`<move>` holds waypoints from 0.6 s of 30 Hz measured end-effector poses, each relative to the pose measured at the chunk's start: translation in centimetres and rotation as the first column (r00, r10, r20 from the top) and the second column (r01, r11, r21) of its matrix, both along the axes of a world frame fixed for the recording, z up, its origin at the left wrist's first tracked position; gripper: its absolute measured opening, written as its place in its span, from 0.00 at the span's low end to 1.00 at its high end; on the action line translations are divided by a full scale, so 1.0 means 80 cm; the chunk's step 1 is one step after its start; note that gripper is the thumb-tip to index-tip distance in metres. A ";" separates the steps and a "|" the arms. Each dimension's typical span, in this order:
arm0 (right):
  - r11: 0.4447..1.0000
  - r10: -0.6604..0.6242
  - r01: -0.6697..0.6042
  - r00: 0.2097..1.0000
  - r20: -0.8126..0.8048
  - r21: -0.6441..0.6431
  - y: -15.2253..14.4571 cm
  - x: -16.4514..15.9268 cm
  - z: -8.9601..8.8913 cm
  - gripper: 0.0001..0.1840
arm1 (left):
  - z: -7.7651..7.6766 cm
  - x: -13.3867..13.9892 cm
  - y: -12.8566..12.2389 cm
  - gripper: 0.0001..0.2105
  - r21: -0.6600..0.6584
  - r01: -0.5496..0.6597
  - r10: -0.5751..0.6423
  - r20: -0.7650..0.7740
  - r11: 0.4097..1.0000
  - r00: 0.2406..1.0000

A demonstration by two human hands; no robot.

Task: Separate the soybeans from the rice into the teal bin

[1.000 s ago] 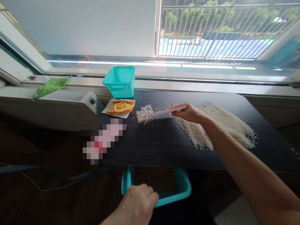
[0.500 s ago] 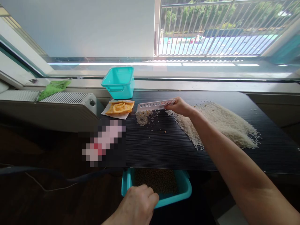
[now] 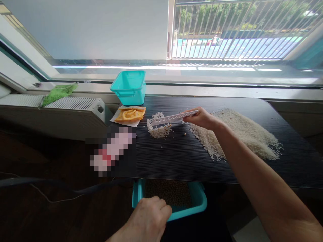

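Over the dark tabletop, my right hand (image 3: 203,118) grips one end of a white slotted plastic strip (image 3: 174,117). The strip's far end stands in a small patch of rice (image 3: 160,132), with grains on both sides of it. A much larger heap of rice (image 3: 247,131) lies to the right, partly behind my right forearm. My left hand (image 3: 152,215) is closed over the near rim of a teal bin (image 3: 188,214) below the table's front edge. Small round brownish grains (image 3: 171,193) cover the bin's bottom. One such grain (image 3: 185,134) lies on the table between the rice piles.
A second teal bin (image 3: 128,90) stands at the table's back left corner. In front of it, a crumpled orange cloth (image 3: 130,115) lies on white paper. A pixelated pinkish item (image 3: 113,151) is near the left edge. A green cloth (image 3: 59,93) drapes over the radiator (image 3: 73,116).
My right hand has moved slightly right and nearer, tilting the slotted strip and bringing its end into the small rice patch, which has spread around it. My left hand stays on the bin rim.
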State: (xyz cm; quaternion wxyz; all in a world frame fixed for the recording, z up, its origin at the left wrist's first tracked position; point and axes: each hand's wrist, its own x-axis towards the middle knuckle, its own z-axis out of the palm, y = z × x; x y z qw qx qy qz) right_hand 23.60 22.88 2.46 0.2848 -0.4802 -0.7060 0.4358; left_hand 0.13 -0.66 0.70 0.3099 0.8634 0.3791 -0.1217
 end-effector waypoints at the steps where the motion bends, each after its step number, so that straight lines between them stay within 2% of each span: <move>1: 1.000 -0.001 0.001 1.000 0.006 0.000 -0.001 0.002 -0.001 0.11 | -0.001 0.000 -0.001 0.09 0.006 -0.006 0.006 0.001 1.000 1.000; 7: 0.999 0.052 -0.054 0.994 0.101 0.008 -0.032 0.030 0.009 0.14 | -0.004 -0.003 -0.004 0.08 -0.021 -0.048 0.049 0.022 0.999 0.999; 11: 0.994 0.085 -0.089 0.995 0.057 0.059 -0.071 0.049 0.026 0.11 | -0.002 -0.002 -0.004 0.09 -0.027 -0.085 0.087 0.045 0.996 0.995; 12: 0.995 0.057 -0.061 0.997 0.059 0.074 -0.081 0.053 0.030 0.12 | -0.001 -0.002 -0.005 0.09 -0.023 -0.094 0.095 0.051 0.995 0.994; 14: 0.992 -0.081 0.069 0.991 0.109 0.102 -0.101 0.062 0.035 0.16 | -0.001 -0.002 -0.005 0.10 -0.014 -0.099 0.100 0.065 0.995 0.993; 16: 0.966 -0.248 0.227 0.950 0.190 0.125 -0.118 0.071 0.036 0.20 | -0.001 -0.002 -0.006 0.09 -0.013 -0.082 0.083 0.086 0.997 0.993; 18: 0.942 -0.329 0.297 0.907 0.263 0.155 -0.130 0.080 0.036 0.21 | -0.002 -0.002 -0.006 0.09 -0.004 -0.074 0.074 0.100 0.997 0.992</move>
